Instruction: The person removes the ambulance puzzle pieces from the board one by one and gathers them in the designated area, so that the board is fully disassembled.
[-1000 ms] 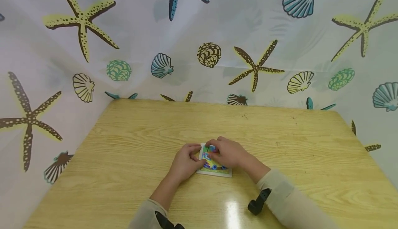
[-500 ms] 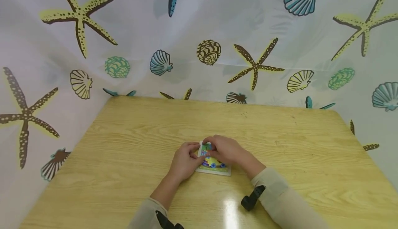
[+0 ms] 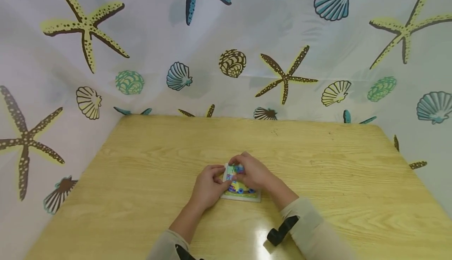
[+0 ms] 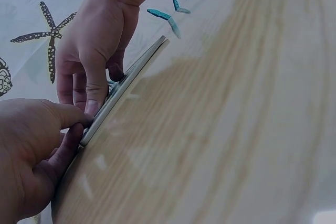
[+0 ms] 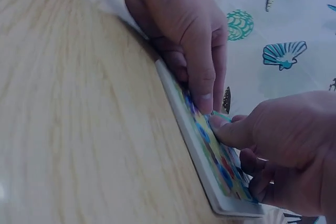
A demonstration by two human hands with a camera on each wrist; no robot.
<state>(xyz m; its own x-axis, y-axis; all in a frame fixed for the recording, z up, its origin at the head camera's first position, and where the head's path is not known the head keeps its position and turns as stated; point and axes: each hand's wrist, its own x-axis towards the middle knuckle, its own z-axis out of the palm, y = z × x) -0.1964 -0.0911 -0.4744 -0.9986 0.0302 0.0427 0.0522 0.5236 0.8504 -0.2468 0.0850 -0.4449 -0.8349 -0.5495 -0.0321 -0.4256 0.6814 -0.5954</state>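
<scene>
A small picture puzzle board (image 3: 241,198) with a white border lies flat on the table. Its bright picture shows a yellow vehicle with blue wheels. My left hand (image 3: 206,187) grips the board's left side, thumb over the picture and fingers at the edge. Over the upper part of the picture, my right hand (image 3: 256,173) pinches a thin puzzle piece between thumb and forefinger; a greenish edge of the puzzle piece (image 5: 224,115) shows in the right wrist view. Fingers hide much of the picture's top and right. In the left wrist view the board (image 4: 126,80) appears edge-on.
The wood-grain table (image 3: 159,146) stretches around the board on all sides. A white cloth (image 3: 208,44) printed with starfish and shells hangs behind and beside it. Black wrist cameras are strapped over both sleeves, the right wrist camera (image 3: 282,230) close above the table.
The right hand and forearm have shifted slightly left over the board, fingers still at its upper part. The left hand keeps its hold. The head view has moved a little.
</scene>
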